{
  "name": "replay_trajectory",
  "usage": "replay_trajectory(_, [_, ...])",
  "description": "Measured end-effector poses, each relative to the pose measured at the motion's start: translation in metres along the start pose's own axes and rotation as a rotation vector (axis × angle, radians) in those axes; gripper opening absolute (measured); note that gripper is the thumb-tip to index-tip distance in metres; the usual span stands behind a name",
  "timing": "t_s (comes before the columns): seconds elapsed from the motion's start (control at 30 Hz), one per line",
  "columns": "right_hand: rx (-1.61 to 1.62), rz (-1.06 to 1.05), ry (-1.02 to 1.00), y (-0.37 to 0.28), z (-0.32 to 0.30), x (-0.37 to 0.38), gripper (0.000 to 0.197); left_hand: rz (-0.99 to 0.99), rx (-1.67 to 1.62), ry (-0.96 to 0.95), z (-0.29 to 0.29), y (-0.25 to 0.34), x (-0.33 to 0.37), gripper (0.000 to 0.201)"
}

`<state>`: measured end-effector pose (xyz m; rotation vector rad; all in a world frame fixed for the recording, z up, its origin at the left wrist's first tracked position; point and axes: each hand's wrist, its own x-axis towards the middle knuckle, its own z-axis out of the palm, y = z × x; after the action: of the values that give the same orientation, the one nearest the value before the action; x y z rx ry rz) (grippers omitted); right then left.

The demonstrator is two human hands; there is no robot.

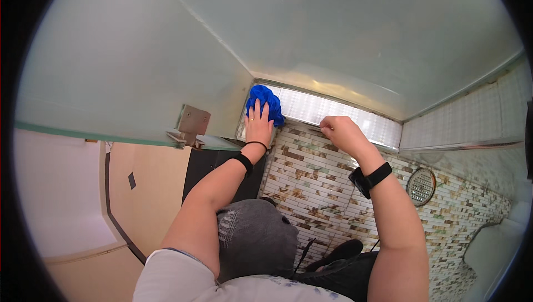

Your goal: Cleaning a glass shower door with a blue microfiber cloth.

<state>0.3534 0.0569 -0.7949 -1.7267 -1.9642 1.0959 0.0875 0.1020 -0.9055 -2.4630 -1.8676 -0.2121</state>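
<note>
A crumpled blue cloth (261,93) lies in the left corner of a low, white-tiled ledge (311,104). My left hand (259,124) holds it there, fingers stretched over its top and pressing it against the corner. A ring and dark wrist bands show on that arm. Over the front edge of the ledge, right of the cloth, my right hand (343,134) hovers with its fingers loosely curled in. Nothing shows in this closed hand. A dark watch (368,181) is on its wrist.
A frosted glass panel (127,68) with a metal hinge (192,121) stands at left. Pale walls rise behind the ledge. Below is a mosaic-patterned floor (311,174) with a round drain cover (421,186). My knee and a dark shoe (340,253) are close by.
</note>
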Motion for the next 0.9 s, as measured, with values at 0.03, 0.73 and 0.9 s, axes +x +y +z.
replay_trajectory(0.03, [-0.003,0.008,0.002,0.004,-0.001,-0.001,0.018,0.004,-0.007,-0.002,0.001,0.003,-0.006,0.062])
replay_trajectory(0.73, [0.162,0.205,0.007,0.069,-0.008,-0.057,0.021,-0.101,0.001,-0.176,0.002,0.022,0.019,0.077])
replay_trajectory(0.9, [0.045,0.313,-0.091,0.081,-0.016,-0.098,0.021,-0.013,0.062,-0.194,-0.014,0.026,0.022,0.052])
